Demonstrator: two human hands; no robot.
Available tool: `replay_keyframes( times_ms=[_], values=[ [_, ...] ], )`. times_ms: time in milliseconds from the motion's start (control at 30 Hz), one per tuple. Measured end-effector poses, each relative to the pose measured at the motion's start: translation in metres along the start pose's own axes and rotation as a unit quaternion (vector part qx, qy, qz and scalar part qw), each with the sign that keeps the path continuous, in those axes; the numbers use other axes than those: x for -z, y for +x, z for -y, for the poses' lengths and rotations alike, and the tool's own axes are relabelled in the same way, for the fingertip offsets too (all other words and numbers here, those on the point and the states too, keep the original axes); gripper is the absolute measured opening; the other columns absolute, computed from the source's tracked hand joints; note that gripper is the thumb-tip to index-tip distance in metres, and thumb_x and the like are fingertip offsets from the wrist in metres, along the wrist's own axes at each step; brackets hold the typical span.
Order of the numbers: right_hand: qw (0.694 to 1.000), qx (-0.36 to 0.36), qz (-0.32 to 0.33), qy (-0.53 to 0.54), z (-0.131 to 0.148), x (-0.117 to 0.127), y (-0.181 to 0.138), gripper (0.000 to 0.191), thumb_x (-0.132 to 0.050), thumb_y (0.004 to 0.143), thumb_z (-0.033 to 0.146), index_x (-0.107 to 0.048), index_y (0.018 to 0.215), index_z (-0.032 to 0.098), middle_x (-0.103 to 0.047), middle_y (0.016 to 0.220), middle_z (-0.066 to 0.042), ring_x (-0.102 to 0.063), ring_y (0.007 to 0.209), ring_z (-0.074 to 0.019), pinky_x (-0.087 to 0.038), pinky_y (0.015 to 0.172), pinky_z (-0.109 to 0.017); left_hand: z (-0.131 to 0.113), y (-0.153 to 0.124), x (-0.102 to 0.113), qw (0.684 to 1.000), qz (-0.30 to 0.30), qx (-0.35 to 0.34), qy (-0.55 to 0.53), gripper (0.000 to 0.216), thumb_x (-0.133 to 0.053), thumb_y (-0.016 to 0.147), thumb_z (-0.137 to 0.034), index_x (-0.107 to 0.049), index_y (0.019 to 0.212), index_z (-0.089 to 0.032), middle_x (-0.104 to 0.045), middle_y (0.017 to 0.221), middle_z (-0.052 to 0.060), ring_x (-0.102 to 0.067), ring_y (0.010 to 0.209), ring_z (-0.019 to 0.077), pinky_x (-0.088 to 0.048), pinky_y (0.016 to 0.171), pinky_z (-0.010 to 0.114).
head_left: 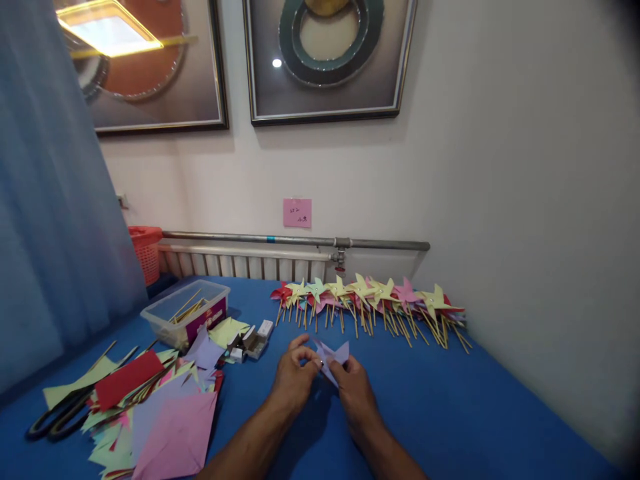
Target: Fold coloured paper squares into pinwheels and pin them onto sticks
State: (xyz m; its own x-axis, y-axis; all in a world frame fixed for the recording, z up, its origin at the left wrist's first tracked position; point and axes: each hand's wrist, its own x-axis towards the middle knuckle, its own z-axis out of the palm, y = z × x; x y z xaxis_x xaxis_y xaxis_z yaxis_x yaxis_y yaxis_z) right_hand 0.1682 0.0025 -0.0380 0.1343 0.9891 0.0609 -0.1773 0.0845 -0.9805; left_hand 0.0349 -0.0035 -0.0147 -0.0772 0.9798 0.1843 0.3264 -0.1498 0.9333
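Note:
A purple paper pinwheel [331,360] with folded blades is held up over the blue table. My right hand [356,393] grips it from the right, thumb pressed on the paper. On its left side my left hand [295,373] is closed, thumb and forefinger pinched at the pinwheel's middle. A small shiny pin [321,363] shows at those fingertips, its detail too small to make out. No stick is visible on this pinwheel.
Finished pinwheels [360,293] on sticks lie in a row by the wall. Leftward are small open boxes [254,343], a plastic tub [167,327] with sticks, paper sheets [175,433], and black-handled scissors [63,413]. A blue curtain [60,200] hangs at the left.

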Motion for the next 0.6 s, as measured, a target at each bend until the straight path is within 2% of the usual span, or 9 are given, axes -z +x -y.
replay_keyframes(
  times_ms=[133,300,433,600],
  values=[
    [1.0,0.017,0.002,0.012,0.0005,-0.0021,0.0003,0.032,-0.076,0.068,0.04,-0.075,0.09,0.018,-0.078,0.084,-0.006,-0.069,0.08,-0.0253,-0.052,0.072,-0.031,0.0001,0.0029,-0.0055,0.999,0.008,-0.043,-0.002,0.017,-0.06,0.081,-0.008,-0.065,0.069,-0.018,-0.05,0.153,0.009,-0.059,0.13,0.0233,-0.043,0.113,0.038],
    [1.0,0.02,0.01,0.019,-0.0026,-0.0025,0.0006,0.035,-0.076,0.068,0.042,-0.076,0.094,0.018,-0.079,0.089,-0.007,-0.071,0.086,-0.0269,-0.053,0.08,-0.034,0.0024,0.0014,-0.0041,0.997,0.019,-0.077,0.015,0.016,-0.059,0.083,-0.01,-0.066,0.072,-0.019,-0.048,0.154,0.01,-0.055,0.133,0.0249,-0.04,0.115,0.044],
    [0.999,0.028,0.014,0.018,-0.005,-0.0029,-0.0001,0.036,-0.076,0.069,0.043,-0.076,0.095,0.018,-0.079,0.088,-0.007,-0.071,0.086,-0.0268,-0.054,0.079,-0.033,-0.0007,0.0014,-0.0003,0.994,0.018,-0.105,0.028,0.017,-0.057,0.082,-0.01,-0.065,0.071,-0.02,-0.053,0.148,0.011,-0.047,0.142,0.0258,-0.04,0.115,0.043],
    [0.999,0.018,0.026,0.022,-0.0065,-0.0037,0.0008,0.039,-0.077,0.069,0.045,-0.076,0.095,0.017,-0.079,0.088,-0.007,-0.07,0.083,-0.0259,-0.054,0.077,-0.033,-0.0008,0.0029,0.003,0.992,0.034,-0.11,0.047,0.017,-0.056,0.083,-0.01,-0.065,0.072,-0.02,-0.056,0.145,0.011,-0.052,0.137,0.0244,-0.044,0.11,0.042]
  ],
)
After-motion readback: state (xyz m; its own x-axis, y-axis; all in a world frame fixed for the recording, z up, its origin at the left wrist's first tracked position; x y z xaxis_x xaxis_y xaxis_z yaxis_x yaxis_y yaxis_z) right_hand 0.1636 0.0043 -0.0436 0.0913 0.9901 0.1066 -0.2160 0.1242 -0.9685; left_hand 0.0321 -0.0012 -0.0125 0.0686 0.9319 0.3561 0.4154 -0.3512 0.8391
